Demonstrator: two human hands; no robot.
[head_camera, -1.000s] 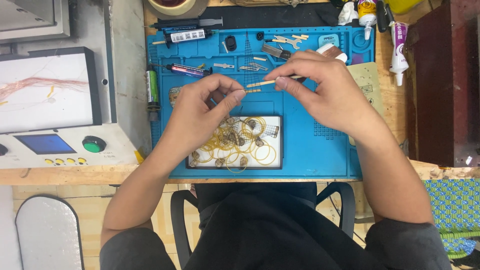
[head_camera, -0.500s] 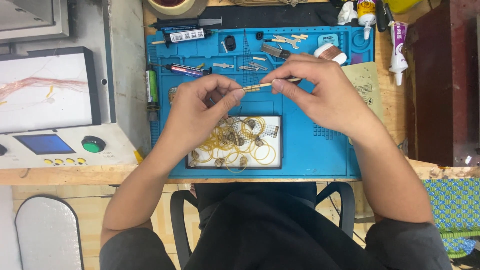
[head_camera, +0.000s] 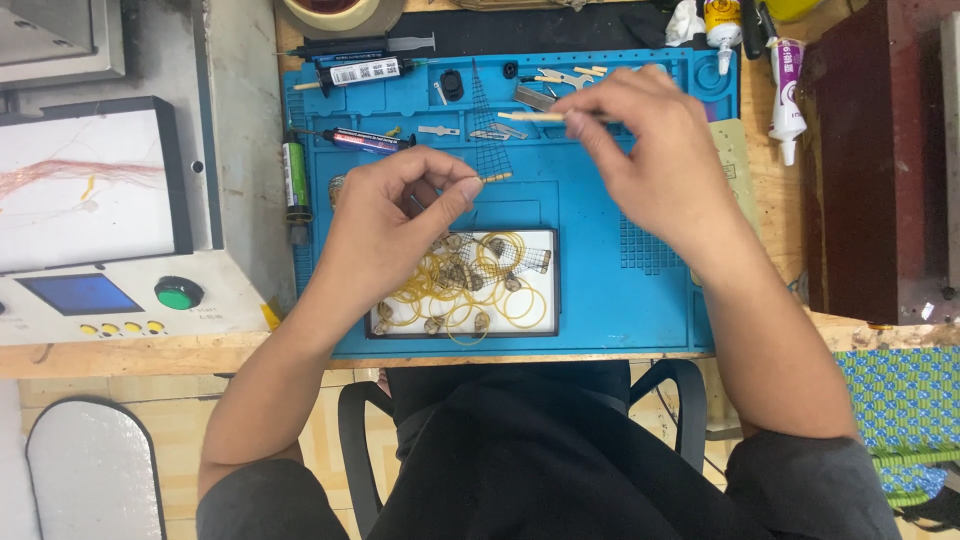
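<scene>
Head view: over a blue mat (head_camera: 600, 300), the hands have drawn apart. Left hand (head_camera: 385, 225) pinches 1 short wooden stick (head_camera: 495, 177); right hand (head_camera: 650, 150) grips another stick (head_camera: 530, 117), fine mesh (head_camera: 487, 125) between them, suggesting separation above the tray of yellow rings (head_camera: 465, 285).

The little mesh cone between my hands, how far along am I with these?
Done, it seems: one dark mesh cone lies on the white tray. In hand: the left hand pinches a thin stick at a mesh cone; the right hand holds another stick. Left: yellow rings and small caps lie loose.
</scene>
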